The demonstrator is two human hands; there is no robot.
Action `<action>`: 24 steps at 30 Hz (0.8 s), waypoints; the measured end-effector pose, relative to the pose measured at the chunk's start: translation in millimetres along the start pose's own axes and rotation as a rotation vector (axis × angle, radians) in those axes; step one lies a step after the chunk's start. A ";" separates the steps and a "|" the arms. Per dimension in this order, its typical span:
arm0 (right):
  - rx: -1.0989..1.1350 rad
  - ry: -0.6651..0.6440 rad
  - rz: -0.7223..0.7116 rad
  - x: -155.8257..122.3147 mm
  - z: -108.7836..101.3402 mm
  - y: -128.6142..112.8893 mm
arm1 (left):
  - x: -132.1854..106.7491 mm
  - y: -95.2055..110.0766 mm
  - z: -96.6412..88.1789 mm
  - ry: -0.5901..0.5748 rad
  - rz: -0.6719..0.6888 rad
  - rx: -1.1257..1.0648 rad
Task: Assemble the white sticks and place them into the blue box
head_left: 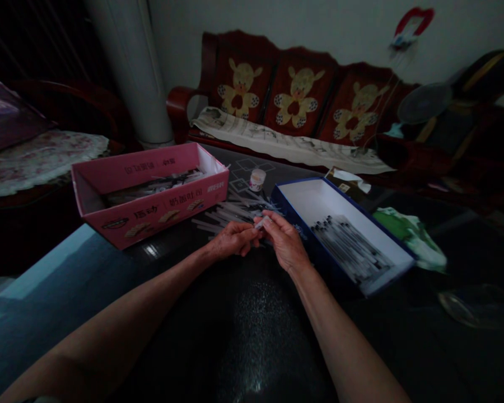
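My left hand point(234, 239) and my right hand point(284, 240) meet over a dark glass table point(243, 330), fingers pinched together on one thin pale pen-like tube point(262, 223). Just beyond them lies a loose pile of similar pale tubes point(231, 211). A pink cardboard box point(151, 193) to the left holds more tubes. To the right, a blue box with a white inside point(340, 229) holds a row of dark-tipped finished pieces point(344, 246).
A small white jar point(257, 179) stands behind the pile. A green and white bag point(407, 232) lies right of the blue box. A red wooden sofa with bear cushions point(298, 95) and a white pillar point(134, 73) stand behind the table.
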State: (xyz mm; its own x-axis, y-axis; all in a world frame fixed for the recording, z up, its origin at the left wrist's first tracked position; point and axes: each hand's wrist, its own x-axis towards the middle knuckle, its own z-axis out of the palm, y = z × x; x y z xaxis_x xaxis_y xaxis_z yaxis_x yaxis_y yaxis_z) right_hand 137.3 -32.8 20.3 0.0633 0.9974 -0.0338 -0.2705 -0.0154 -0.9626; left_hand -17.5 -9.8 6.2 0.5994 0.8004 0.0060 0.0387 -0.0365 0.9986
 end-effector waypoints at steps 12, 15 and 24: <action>-0.015 0.039 0.053 -0.2 1.9 6.2 | -3.6 -2.1 7.1 0.217 0.262 0.509; -0.032 0.037 0.059 -1.1 1.7 4.9 | -4.9 0.5 8.8 0.271 0.329 0.628; -0.046 0.030 0.095 -7.1 7.4 -4.4 | -7.3 0.0 12.2 0.381 0.461 0.846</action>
State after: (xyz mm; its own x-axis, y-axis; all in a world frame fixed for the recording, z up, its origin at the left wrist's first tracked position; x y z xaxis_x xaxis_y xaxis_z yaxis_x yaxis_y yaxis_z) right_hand 130.9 -39.3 26.7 0.0687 0.9887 -0.1331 -0.2327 -0.1139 -0.9659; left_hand -12.2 -22.9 5.5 0.4114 0.7327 0.5421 0.5070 -0.6782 0.5319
